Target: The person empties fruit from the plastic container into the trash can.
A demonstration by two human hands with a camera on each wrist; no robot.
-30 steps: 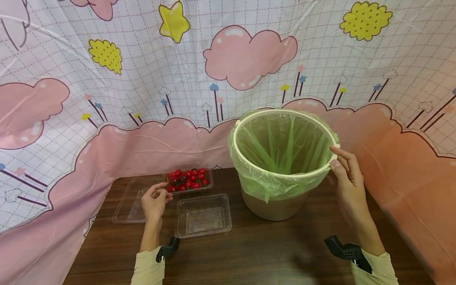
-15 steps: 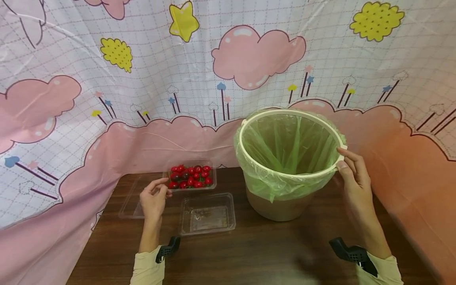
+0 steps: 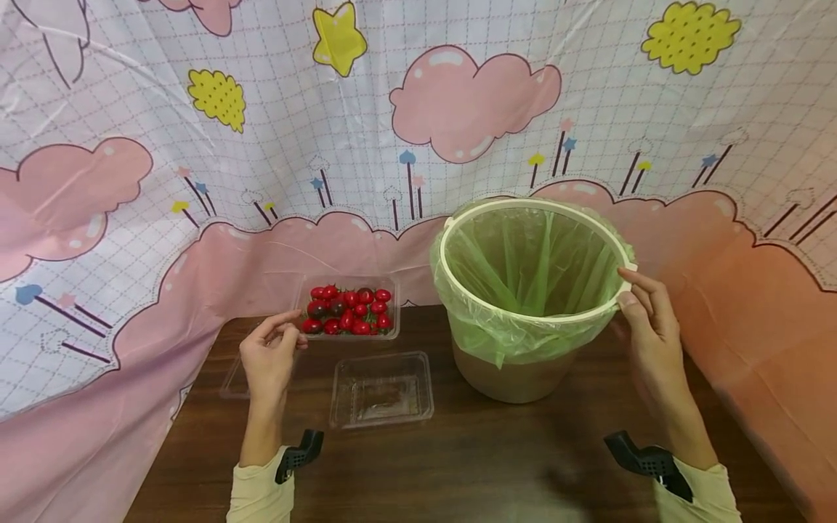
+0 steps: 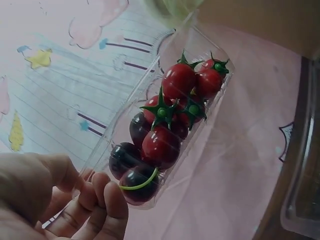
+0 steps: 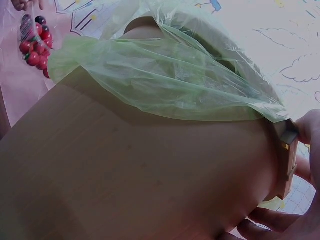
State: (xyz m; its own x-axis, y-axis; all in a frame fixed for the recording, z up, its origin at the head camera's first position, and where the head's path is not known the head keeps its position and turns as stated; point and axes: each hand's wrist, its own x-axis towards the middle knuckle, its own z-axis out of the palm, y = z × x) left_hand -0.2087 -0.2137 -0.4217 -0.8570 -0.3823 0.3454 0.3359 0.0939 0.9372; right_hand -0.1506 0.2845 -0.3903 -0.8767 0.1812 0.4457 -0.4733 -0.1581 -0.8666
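Note:
My left hand pinches the left end of a clear plastic box. Cherry tomatoes with green star-shaped tops lie in it, along with dark round fruits, one with a curved stem. The box is tilted up off the table. On the right, my right hand holds the white ring of a beige trash bin between thumb and fingers. A pale green bag lines the bin and folds over its outside. The bin leans slightly towards me.
A second clear box stands on the dark wooden table, in front of the fruit. Behind my left hand lies a clear flat lid, partly hidden. Patterned cloth hangs around the back and sides.
The fruit box has risen and tilted in my left hand, which moved a little left. My right hand stays on the bin's ring. The head view shifted slightly.

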